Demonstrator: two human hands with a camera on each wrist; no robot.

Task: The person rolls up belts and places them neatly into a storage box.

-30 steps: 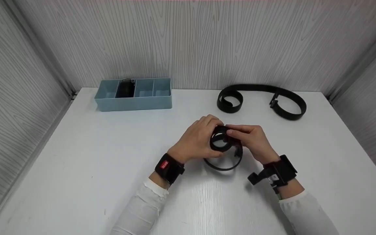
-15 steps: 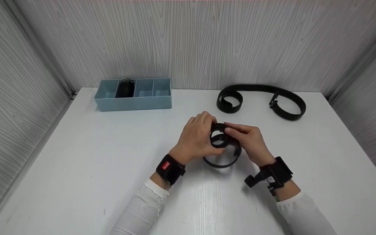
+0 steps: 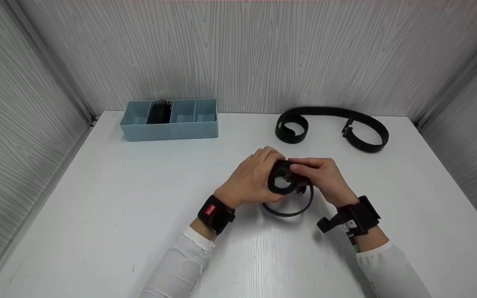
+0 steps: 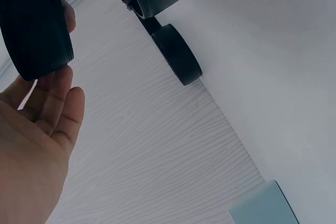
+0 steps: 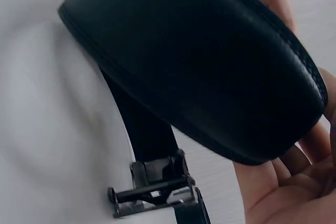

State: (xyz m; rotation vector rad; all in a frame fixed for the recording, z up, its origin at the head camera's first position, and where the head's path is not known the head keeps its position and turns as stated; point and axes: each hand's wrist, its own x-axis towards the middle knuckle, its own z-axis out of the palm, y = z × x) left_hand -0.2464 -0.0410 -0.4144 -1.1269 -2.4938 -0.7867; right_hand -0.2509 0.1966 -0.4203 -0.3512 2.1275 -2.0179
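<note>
Black belt (image 5: 194, 66), partly coiled, is gripped by the half-curled left hand (image 3: 253, 178) and pinched thumb-to-finger by the right hand (image 3: 323, 176), another belt (image 3: 325, 111) lying beyond both.

Clocked from the held belt coil (image 3: 273, 182) in the head view: passable over tabletop (image 3: 106, 182) at 9 beyond the left grip (image 3: 253, 178), at 3 beyond the right grip (image 3: 325, 178), and at 11 between blue box (image 3: 168, 132) and loose belt (image 3: 325, 111). Blocked at 10 by the box, from 12 to 2 by the belt, then by the back wall (image 3: 238, 54). Obstructed at 6 by the hanging loop (image 3: 286, 214).
</note>
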